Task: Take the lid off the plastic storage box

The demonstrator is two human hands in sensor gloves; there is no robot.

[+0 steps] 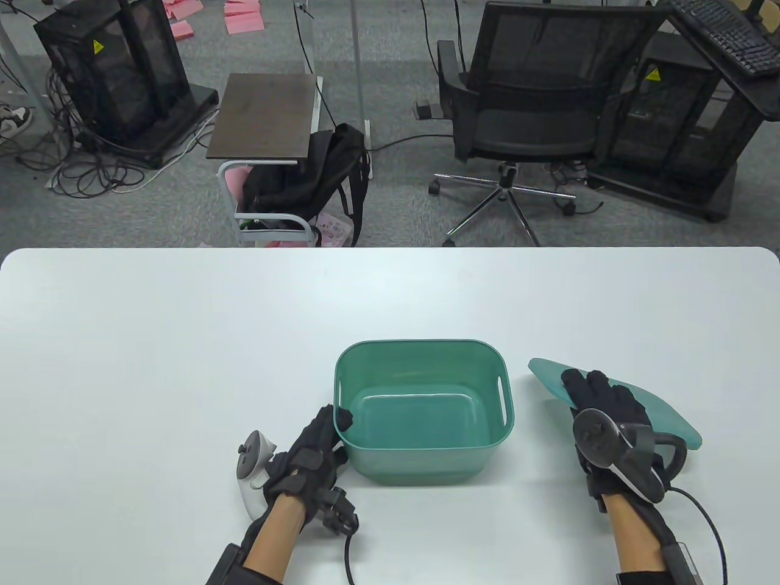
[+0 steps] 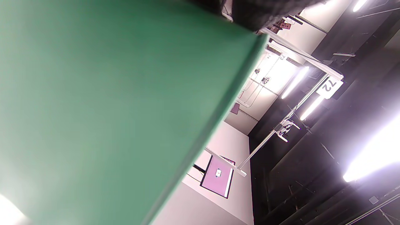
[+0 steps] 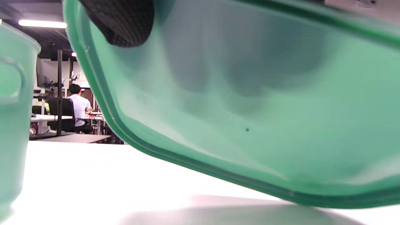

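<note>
The green plastic box [image 1: 426, 448] stands open on the white table [image 1: 152, 341], nothing inside it. My left hand [image 1: 320, 442] grips its near left rim, with fingertips hooked over the edge; the box wall [image 2: 93, 109] fills the left wrist view. The translucent green lid [image 1: 661, 411] is off the box, to its right. My right hand [image 1: 600, 402] holds the lid, fingers on top, tilted just above the table. The right wrist view shows the lid's underside [image 3: 250, 125], a thumb [image 3: 122, 22] against it, and the box's side [image 3: 11, 125] at far left.
Beyond the table's far edge stand a black office chair [image 1: 524, 122], a small side table [image 1: 265, 116] with a black backpack [image 1: 311, 177], and black equipment racks [image 1: 116, 73].
</note>
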